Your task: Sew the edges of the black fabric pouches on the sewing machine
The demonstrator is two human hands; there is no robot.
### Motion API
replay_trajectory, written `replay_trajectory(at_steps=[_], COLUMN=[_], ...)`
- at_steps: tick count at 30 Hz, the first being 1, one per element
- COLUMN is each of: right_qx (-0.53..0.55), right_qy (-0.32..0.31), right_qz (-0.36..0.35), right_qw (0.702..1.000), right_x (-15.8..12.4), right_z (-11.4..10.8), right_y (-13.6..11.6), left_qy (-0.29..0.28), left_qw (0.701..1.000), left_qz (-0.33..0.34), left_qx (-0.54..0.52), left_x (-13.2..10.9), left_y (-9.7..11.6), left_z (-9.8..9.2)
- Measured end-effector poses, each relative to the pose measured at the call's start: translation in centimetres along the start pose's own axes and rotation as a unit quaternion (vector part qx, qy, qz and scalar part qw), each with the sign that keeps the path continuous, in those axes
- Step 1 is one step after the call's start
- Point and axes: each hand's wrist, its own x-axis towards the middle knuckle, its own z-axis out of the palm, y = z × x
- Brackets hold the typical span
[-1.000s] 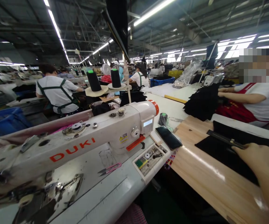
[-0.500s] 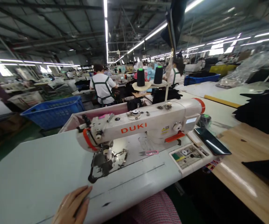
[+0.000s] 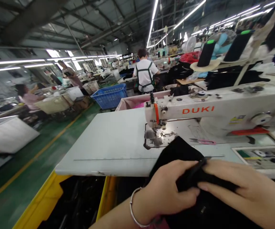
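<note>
A piece of black fabric (image 3: 179,152) is held in front of me, over the front edge of the sewing table. My left hand (image 3: 168,184), with a silver bangle on its wrist, pinches the fabric from the left. From the right, my right hand (image 3: 237,184) grips the same cloth, its fingertips close to the left ones. The fabric's lower part hangs toward my lap. Behind the hands stands a white DUKI sewing machine (image 3: 199,108), its needle area near the cloth's upper corner. Pink-handled thread snips (image 3: 203,141) lie on the machine bed.
Below the table's left front edge are yellow crates (image 3: 42,203) with dark material inside. A blue basket (image 3: 110,97) stands behind the pale tabletop (image 3: 99,143). Black thread cones (image 3: 206,54) rise behind the machine. A co-worker (image 3: 144,71) sits farther back.
The view has swung left. The left hand, earlier alone near the table edge, is now closed on black fabric. The right hand and fabric have come into view.
</note>
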Motion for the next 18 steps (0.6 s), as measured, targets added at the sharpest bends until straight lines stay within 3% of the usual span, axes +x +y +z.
replay_trajectory(at_steps=[3,5,7,10,13,18], right_qx=[0.021,0.035,0.052,0.075,0.106,0.102], right_qy=[-0.043,-0.043,-0.042,-0.053,-0.085,-0.047], right_qz=[-0.060,-0.065,-0.071,-0.045,-0.003,0.006], right_qw=[0.997,0.996,0.995,0.995,0.991,0.994], right_x=[3.3,4.4,4.9,5.2,5.4,5.5], right_z=[1.6,2.5,2.9,2.7,2.0,2.1], right_y=[-1.0,-1.6,-2.1,-2.1,-1.1,0.4], left_qy=[0.018,-0.031,-0.061,0.025,0.105,0.108], left_qw=[0.984,0.951,0.923,0.913,0.923,0.940], left_qz=[-0.083,-0.106,-0.132,-0.166,-0.160,-0.128], left_qx=[-0.158,-0.289,-0.357,-0.372,-0.333,-0.296], left_x=[-0.4,-0.6,-0.7,-0.9,-1.1,-1.4], left_y=[-1.2,-2.0,-2.6,-3.0,-2.9,-2.0], left_z=[-1.2,-1.9,-2.4,-2.9,-3.7,-4.8])
